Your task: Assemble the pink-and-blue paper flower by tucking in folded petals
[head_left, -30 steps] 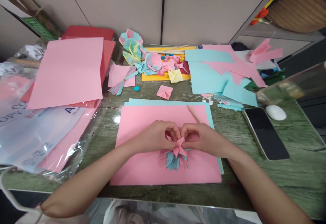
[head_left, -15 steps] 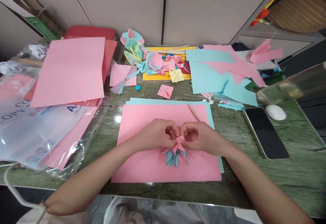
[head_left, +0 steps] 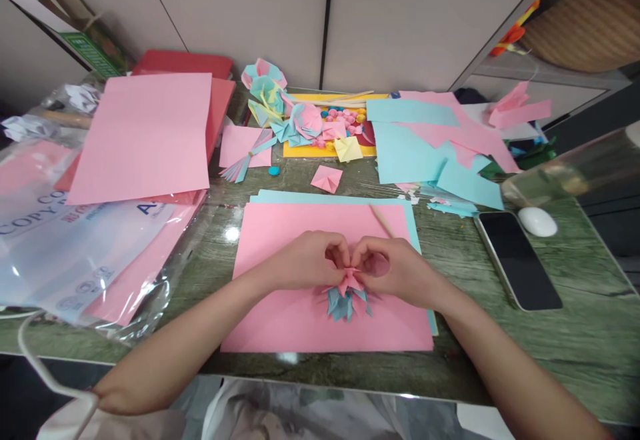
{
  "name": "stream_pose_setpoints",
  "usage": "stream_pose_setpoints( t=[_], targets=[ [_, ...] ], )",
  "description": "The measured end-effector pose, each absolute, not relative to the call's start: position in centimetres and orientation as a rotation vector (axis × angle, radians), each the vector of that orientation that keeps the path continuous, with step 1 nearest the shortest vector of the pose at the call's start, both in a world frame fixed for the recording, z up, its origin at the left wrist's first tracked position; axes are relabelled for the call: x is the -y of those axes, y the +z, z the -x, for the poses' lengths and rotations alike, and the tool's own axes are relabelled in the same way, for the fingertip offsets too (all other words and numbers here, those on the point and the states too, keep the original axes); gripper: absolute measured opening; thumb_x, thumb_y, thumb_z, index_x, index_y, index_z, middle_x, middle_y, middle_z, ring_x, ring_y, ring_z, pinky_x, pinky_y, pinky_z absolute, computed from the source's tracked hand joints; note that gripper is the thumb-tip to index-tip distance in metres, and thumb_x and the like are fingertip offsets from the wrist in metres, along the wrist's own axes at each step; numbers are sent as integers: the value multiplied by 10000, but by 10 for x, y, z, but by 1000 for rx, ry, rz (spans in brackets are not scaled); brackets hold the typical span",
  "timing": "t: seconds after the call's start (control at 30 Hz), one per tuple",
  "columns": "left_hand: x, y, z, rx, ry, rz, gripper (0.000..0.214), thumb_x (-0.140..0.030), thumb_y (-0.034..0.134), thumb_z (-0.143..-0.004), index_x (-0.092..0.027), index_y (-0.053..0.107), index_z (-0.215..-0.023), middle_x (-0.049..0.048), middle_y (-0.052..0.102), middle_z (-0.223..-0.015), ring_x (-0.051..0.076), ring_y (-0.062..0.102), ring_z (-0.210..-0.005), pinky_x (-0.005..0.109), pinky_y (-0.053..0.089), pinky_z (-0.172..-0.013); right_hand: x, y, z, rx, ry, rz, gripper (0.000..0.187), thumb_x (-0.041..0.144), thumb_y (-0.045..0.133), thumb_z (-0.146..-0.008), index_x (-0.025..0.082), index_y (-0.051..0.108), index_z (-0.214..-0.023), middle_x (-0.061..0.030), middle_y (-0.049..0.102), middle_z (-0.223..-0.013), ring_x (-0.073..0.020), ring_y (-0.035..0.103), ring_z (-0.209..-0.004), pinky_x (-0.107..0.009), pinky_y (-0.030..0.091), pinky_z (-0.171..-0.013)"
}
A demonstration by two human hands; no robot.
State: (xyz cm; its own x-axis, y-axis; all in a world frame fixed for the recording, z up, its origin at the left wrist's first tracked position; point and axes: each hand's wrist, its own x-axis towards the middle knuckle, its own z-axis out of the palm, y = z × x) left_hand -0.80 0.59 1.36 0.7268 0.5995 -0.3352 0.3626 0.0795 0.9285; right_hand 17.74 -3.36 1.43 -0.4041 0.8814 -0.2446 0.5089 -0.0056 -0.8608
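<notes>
Green desk (head_left: 575, 333), pink sheet (head_left: 280, 320) centred. Left hand (head_left: 305, 263) and right hand (head_left: 395, 270) pinch the pink-and-blue paper flower (head_left: 346, 293) closed; since a second ago, its pink petals sit lower and tighter, folding progressing.

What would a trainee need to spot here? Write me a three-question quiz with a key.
1. True or false: both hands pinch the folded paper flower.
2. What does the flower lie over? A) pink sheet B) phone C) plastic bag
3. What dark flat thing lies beyond the right hand, toward the table's right edge?

Key
1. True: left hand and right hand meet on its pink top.
2. A, the pink sheet.
3. The phone, screen dark, beside a white oval object.
</notes>
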Motion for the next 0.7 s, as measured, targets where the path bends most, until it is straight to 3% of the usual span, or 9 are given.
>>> stream_pose_setpoints(
  t=[0.23,0.7],
  targets=[
    [2,22,6,-919,262,-1641,100,-124,542,-585,-171,526,-671,-46,568,-616,73,493,-552,164,360,-474,32,25,-180,1976,1442,1314,61,209,554,-727,203,559,-787,21,632,-807,-107,568,-744,-222,439,-689],
    [5,30,3,-977,301,-1855,70,-130,532,-585,-170,493,-627,-66,540,-571,60,448,-510,159,330,-468,36,22,-177,2032,1252,1367,49,197,566,-724,213,546,-766,29,598,-758,-93,554,-694,-212,428,-655]
  ],
)
